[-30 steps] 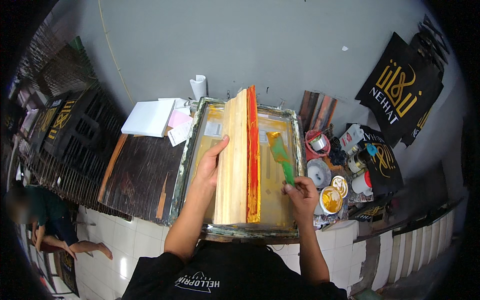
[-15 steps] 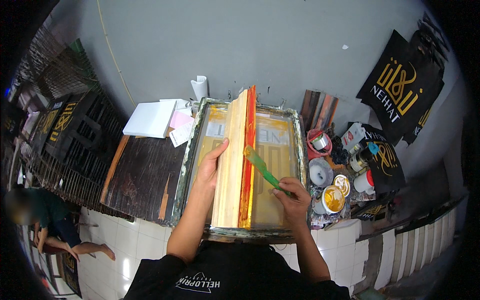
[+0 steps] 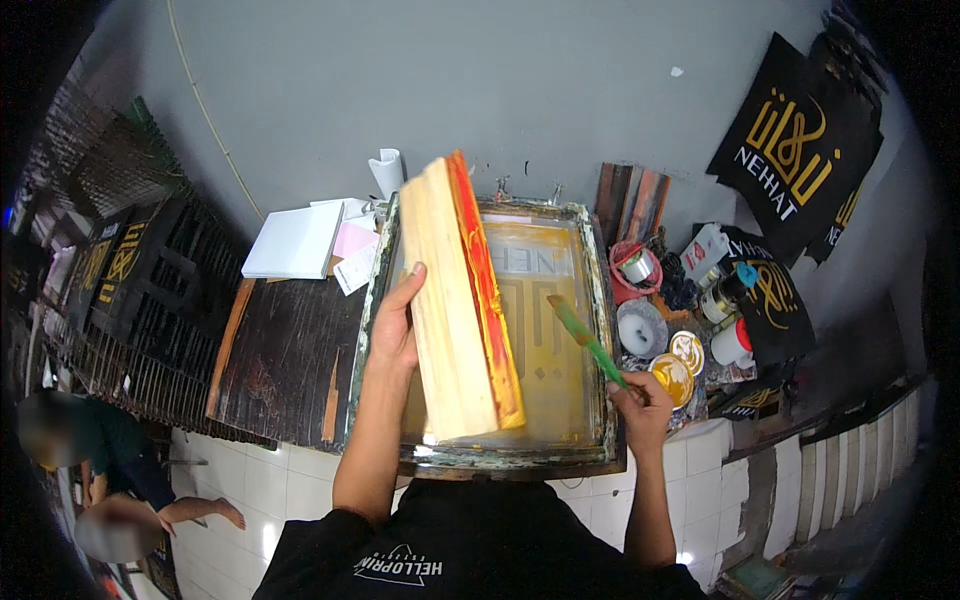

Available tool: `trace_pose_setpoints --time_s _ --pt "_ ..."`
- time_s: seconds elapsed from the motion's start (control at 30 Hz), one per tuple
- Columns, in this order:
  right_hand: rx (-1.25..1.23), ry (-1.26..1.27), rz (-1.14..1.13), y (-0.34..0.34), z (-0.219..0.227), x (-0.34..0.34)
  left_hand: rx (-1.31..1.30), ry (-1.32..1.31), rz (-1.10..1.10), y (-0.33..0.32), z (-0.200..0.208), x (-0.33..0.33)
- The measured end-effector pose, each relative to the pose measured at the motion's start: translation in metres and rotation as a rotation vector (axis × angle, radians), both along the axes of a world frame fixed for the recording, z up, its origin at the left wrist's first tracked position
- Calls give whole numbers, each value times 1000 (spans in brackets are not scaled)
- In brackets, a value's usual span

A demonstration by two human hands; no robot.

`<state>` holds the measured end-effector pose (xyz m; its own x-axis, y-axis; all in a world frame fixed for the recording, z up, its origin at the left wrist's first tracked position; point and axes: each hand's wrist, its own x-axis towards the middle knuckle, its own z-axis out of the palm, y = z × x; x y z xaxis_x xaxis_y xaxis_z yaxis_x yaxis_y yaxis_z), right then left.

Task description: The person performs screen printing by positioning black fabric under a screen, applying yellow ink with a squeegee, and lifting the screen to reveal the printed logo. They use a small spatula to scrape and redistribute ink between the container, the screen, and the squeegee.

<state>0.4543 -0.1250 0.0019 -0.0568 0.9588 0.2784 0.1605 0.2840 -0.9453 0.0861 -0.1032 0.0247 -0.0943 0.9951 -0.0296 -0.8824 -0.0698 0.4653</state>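
My left hand (image 3: 393, 325) is closed round a wide wooden squeegee (image 3: 447, 310) with a red blade edge smeared with yellow ink. The squeegee is raised and tilted over a screen printing frame (image 3: 598, 320), hiding the left part of its mesh. Between the fingers of my right hand (image 3: 643, 405) is a green spatula (image 3: 590, 345). Its ink-stained tip points up and left over the mesh, apart from the squeegee. Beside that hand stands a tub of yellow ink (image 3: 671, 381), partly covered by my fingers.
On the right are an ink-smeared lid (image 3: 687, 350), a grey tub (image 3: 641, 330), a red bucket (image 3: 632, 268) and several bottles. Other squeegees (image 3: 632, 205) lean on the wall. White sheets (image 3: 293, 240) lie left on a dark board (image 3: 285, 360). A person (image 3: 125, 455) sits far left.
The squeegee has moved left and tilted, its top leaning left. My right hand has drawn the spatula off the blade, right toward the ink tub. Both hands keep their holds.
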Motion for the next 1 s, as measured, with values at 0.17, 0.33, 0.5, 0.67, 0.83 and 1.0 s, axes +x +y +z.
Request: trace_pose_setpoints --time_s 0.17,0.33,0.5,0.67,0.83,1.0 --pt "-425 71 95 -31 30 16 76 307 313 0 9 1" --pt "-533 -115 50 -47 39 20 148 388 418 -6 20 2" --pt "-454 -212 30 -48 27 24 195 326 472 -5 25 5" --pt "-458 -275 30 -47 25 25 213 331 479 -9 29 10" --pt "-531 -263 57 -43 31 18 180 483 486 -19 30 23" --pt "-464 -222 51 -36 32 5 191 564 520 -29 32 42"
